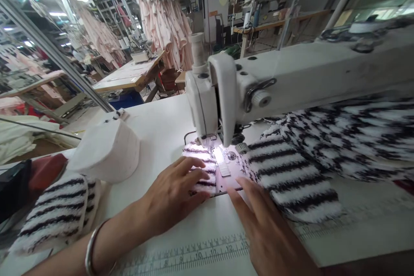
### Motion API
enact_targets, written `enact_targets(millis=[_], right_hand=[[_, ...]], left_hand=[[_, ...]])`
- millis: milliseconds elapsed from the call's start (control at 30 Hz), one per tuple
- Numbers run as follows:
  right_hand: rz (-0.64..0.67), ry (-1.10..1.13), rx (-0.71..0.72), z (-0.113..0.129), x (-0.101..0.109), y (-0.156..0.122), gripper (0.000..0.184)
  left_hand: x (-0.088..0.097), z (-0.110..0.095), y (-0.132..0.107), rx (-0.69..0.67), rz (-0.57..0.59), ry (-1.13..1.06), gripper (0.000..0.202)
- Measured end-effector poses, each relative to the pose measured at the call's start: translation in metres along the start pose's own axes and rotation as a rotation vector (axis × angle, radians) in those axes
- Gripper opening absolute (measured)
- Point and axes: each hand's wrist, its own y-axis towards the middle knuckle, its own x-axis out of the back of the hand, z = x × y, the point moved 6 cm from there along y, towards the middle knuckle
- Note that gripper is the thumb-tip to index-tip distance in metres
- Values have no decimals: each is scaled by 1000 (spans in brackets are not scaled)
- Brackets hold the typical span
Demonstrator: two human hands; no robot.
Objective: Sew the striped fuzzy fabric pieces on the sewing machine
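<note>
A small black-and-white striped plush fabric piece lies by the needle of a white sewing machine, under its lamp. My left hand holds this piece down, its curled fingers on the top and its thumb at the near edge. Bright light falls on the metal needle plate to the right of the piece. My right hand is open, fingers stretched towards the near edge of that plate, with nothing visible in them. Beside it lies a larger striped plush piece, running back under the machine arm.
A ruler strip runs along the table's front. At left are a white rounded block, folded striped pieces and a red-and-black item. More dark-and-white plush is heaped at right. Pink garments hang behind.
</note>
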Motion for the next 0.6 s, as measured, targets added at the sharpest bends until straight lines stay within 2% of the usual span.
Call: enact_targets(millis=[67,167,400,600], right_hand=[[7,22,-10,-2,-2,-10,61],[33,79,-96,-5,-6,-17,63],[21,126,-158,-4,-5,-17,62],[-25,86,-105,20,-8,-4,62]], left_hand=[[-1,0,-2,-43,22,14,16],[-6,-1,-4,-90,-3,44,7],[-5,-1,-8,-103,-23,8,7],[-4,1,-14,-160,8,-70,19]])
